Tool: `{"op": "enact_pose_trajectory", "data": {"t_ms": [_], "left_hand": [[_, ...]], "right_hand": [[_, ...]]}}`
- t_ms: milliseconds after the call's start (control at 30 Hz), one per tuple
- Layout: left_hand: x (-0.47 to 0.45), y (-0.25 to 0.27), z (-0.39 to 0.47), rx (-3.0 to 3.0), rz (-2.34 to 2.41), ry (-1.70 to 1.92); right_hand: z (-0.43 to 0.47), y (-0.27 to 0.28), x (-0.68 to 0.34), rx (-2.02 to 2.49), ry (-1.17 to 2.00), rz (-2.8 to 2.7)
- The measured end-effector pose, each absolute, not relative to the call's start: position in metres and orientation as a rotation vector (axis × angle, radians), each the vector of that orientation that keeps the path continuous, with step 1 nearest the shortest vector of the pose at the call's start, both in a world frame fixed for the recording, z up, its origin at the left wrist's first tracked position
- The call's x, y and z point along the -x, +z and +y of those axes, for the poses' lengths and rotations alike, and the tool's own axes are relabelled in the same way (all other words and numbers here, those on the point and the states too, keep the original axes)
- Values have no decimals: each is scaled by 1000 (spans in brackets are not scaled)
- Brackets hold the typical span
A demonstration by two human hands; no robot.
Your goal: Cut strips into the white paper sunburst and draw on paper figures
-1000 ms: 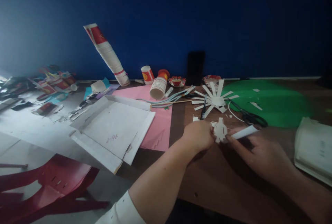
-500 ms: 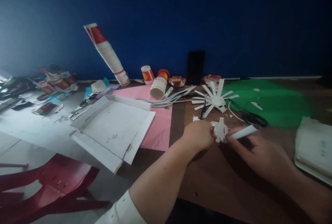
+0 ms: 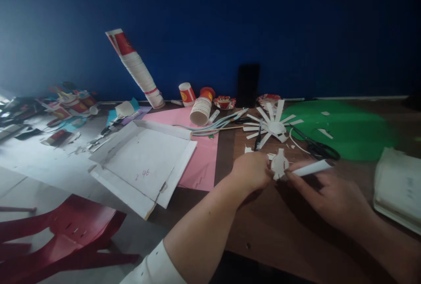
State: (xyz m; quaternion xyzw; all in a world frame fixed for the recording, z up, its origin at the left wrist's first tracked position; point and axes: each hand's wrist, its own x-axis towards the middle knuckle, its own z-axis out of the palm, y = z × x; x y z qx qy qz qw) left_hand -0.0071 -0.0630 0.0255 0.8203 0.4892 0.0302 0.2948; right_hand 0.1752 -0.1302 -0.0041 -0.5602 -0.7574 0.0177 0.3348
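A small round white paper cutout (image 3: 279, 165) with short tabs around its edge is held low over the brown table between my two hands. My left hand (image 3: 252, 171) is closed, its fingertips pinching the cutout's left side. At the opposite edge, thumb and finger of my right hand (image 3: 324, 187) pinch a white paper strip (image 3: 312, 168), which lies across the fingers. Whether the strip joins the cutout I cannot tell. Just beyond lies a paper cup cut into spread strips (image 3: 274, 127), with a dark pen-like tool (image 3: 258, 136) on it. Black-handled scissors (image 3: 324, 149) rest behind my right hand.
A white box lid (image 3: 144, 157) overlaps pink paper (image 3: 205, 161) on the left. Stacked paper cups (image 3: 140, 71) lean against the blue wall. Green paper (image 3: 342, 130) lies at the back right, a whitish box (image 3: 399, 185) at the right edge. A red chair (image 3: 75, 227) stands lower left.
The white strip in my right hand has shifted slightly to the right and turned a little flatter. The cutout's lower right edge looks slightly different. My left hand stays nearly still.
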Motion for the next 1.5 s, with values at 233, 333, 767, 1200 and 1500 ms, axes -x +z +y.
{"op": "enact_pose_trajectory", "data": {"t_ms": [233,333,767,1200,1500], "left_hand": [[7,29,-63,-2166,1310,37],[7,30,-63,-2150,1305,33],[7,31,-64,-2151,1302,59],[8,30,-64,-2108,1304,39],[7,30,-64,-2140,1312,51]], "right_hand": [[-130,-8,-175,1436,81,-1983],[-130,-7,-174,1430,95,-1985],[-130,-5,-172,1472,121,-2015],[-129,-6,-173,1510,103,-1987],[-129,-6,-173,1504,144,-1986]]}}
